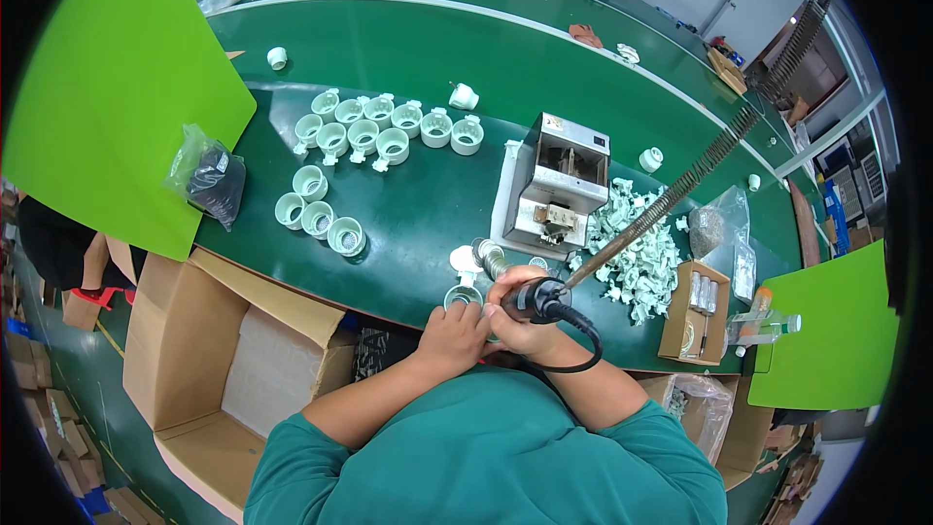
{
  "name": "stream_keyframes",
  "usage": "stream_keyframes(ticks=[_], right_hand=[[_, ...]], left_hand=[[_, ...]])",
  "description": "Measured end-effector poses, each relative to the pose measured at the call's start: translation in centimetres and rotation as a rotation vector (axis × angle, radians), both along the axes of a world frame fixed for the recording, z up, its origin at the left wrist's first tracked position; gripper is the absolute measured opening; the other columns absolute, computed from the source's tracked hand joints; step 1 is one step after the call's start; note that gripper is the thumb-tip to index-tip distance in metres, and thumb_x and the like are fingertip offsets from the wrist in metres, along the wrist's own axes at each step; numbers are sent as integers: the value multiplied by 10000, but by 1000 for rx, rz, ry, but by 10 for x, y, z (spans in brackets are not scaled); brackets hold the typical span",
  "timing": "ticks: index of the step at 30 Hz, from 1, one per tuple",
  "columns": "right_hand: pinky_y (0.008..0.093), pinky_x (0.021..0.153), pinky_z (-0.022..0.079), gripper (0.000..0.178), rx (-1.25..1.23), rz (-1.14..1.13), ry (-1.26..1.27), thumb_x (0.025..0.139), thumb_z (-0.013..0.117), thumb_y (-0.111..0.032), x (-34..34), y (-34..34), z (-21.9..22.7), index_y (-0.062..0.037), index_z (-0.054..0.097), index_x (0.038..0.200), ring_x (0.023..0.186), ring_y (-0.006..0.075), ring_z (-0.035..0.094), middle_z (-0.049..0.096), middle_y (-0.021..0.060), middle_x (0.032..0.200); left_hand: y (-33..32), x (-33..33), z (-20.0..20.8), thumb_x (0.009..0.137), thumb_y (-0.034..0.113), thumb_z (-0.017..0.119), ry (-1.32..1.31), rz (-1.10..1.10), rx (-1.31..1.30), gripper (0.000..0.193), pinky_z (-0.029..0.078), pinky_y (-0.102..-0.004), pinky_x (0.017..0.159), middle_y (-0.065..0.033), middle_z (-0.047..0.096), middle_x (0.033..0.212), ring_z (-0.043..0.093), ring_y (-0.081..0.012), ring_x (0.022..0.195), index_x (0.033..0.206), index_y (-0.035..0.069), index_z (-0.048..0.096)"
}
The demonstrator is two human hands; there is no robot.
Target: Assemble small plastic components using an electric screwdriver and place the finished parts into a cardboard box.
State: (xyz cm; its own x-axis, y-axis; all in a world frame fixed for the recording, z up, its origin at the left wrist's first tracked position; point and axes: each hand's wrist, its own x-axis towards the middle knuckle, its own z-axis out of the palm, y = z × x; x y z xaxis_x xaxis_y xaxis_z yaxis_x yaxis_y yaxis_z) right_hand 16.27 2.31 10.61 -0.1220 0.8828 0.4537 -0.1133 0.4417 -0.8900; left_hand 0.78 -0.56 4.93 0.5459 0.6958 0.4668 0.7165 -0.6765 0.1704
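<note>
At the table's near edge my left hand (453, 338) is closed on a pale round cup-shaped part (464, 296) with a flat tab. My right hand (522, 326) grips a black electric screwdriver (535, 300), which hangs from a long coil spring (700, 163) and trails a black cable. Both hands are close together; the driver's tip and some fingertips are hidden. Just beyond them lies a coiled metal piece (489, 258). Similar cups stand to the left, some with tabs (393, 146) and several without (346, 236).
A metal screw feeder machine (567, 170) stands ahead, beside a heap of small pale parts (637, 258). To the right are a small cardboard tray (677, 331) and a clear bottle (768, 328). An open carton (185, 350) sits lower left. Green panels (107, 87) flank the table.
</note>
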Motion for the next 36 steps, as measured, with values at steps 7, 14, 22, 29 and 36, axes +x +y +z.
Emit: stream_keyframes(ticks=[7,14,22,29,36], right_hand=[[254,630,506,372,105,-39,-164,805,743,41,-8,-7,-6,-44,583,1131,696,92,620,667,37,826],[293,653,543,495,81,-147,-57,852,713,54,-2,-6,16,-41,483,1280,716,138,633,651,63,842],[312,664,554,587,148,-320,108,829,637,115,62,74,74,-39,426,1355,676,156,607,618,76,795],[309,667,537,616,-22,-235,154,819,635,109,62,65,57,-39,418,1376,675,164,609,614,81,789],[316,676,535,762,-97,-12,195,815,658,100,33,-12,46,-42,318,1482,680,165,617,625,86,789]], left_hand=[[1,2,-20,795,305,656,-21,21,-15,255,343,-379,612,-19,536,869,540,-216,800,964,116,627],[0,0,-4,807,397,708,-36,5,1,291,351,-380,614,-14,535,848,537,-212,797,878,139,594],[-3,5,2,727,566,790,-2,3,-32,480,400,-382,642,-37,522,833,551,-236,806,753,151,549],[-2,4,-1,770,560,765,-8,7,-46,454,378,-379,645,-19,520,833,537,-221,798,766,165,541],[-2,4,3,759,564,760,-2,22,-13,452,360,-377,628,-14,505,822,529,-217,791,769,172,535]])
